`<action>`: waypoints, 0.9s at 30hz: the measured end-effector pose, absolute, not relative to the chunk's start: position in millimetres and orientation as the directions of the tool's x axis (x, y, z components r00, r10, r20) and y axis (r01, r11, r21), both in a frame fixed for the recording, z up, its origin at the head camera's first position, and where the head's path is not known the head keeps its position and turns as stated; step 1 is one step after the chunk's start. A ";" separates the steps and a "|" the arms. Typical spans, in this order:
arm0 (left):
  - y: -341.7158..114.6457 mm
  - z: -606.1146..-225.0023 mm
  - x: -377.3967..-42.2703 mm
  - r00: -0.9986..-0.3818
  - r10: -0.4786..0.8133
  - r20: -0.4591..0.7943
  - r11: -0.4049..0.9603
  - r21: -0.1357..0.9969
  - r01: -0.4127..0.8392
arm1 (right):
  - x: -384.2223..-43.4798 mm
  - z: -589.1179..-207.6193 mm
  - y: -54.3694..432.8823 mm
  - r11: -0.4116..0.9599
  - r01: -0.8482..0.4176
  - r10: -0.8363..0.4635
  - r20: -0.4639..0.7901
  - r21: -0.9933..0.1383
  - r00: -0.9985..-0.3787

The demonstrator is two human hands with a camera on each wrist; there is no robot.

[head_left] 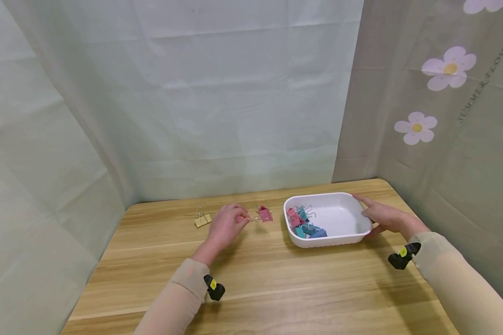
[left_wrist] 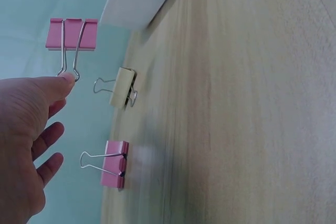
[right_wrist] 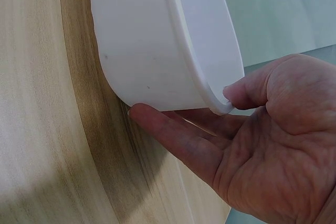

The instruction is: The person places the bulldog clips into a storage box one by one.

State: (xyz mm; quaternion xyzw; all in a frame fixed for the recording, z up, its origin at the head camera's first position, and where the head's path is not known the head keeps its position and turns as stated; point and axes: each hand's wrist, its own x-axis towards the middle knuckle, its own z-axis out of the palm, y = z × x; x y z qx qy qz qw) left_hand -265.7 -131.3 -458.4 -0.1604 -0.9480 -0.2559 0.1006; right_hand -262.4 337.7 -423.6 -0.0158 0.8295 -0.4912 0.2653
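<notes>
- Pink binder clip [left_wrist: 72, 35]: its wire handles are pinched in the left hand [head_left: 226, 224]'s grip, left of the white tray [head_left: 339, 218].
- Right hand [right_wrist: 278, 129] grasps the tray's right end, thumb on rim.
- Likely step: gathering clips; next calls for lifting this one over the rim, then letting go.

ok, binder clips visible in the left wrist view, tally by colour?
Pink: 2 (upper pink clip in the left hand, lower pink clip on the table)
Yellow: 1 (yellow clip, on the table)
Total: 3
</notes>
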 end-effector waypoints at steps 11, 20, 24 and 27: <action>-133.6 -451.1 -260.3 -0.912 0.233 0.337 0.786 0.487 0.381 | -262.9 -424.3 338.5 0.525 0.233 -0.283 -0.426 -0.819 -0.860; -135.1 -446.1 -258.3 -0.910 0.217 0.352 0.768 0.514 0.382 | -262.5 -424.2 338.4 0.522 0.231 -0.287 -0.424 -0.821 -0.859; -135.7 -443.9 -257.7 -0.909 0.214 0.357 0.765 0.517 0.384 | -262.2 -424.3 338.8 0.523 0.228 -0.287 -0.422 -0.821 -0.860; -135.8 -442.2 -257.6 -0.908 0.215 0.359 0.764 0.517 0.385 | -262.1 -424.5 338.9 0.523 0.229 -0.287 -0.423 -0.821 -0.860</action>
